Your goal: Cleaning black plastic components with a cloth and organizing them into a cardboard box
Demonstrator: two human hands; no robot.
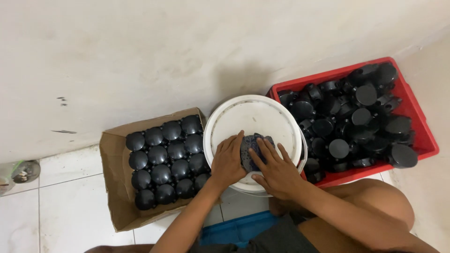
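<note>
Both hands press down on one small black plastic part (pixel 251 147) that lies on the lid of a white bucket (pixel 255 117). Fingers of the left hand (pixel 227 161) lie flat along the part's left edge, and the right hand (pixel 276 171) spreads its fingers over the part's right side and top. Neither hand is closed into a fist; the fingers are extended and laid against the part, holding it between them. Only a strip of the part shows between the hands: it is dark, glossy and bluish-black, and its full shape cannot be told.

The bucket is round and white and stands against a pale, scuffed wall (pixel 140 56). The floor (pixel 61 206) is laid with white tiles with grey joints.

Left of the bucket, touching it, stands one open brown cardboard box (pixel 115 197). It holds round black domed caps (pixel 161 174) packed tightly in neat rows; about seventeen can be counted. Right of the bucket stands one red plastic crate (pixel 424 136) filled with a loose heap of black round junction-box parts (pixel 363 117), some with flat lids up and some with short stubs showing; they are too jumbled to count, but there are well over twenty.

A blue plastic edge (pixel 239 229) shows below the bucket, between the person's forearms. The person's bare knee (pixel 375 201) is at the lower right.
</note>
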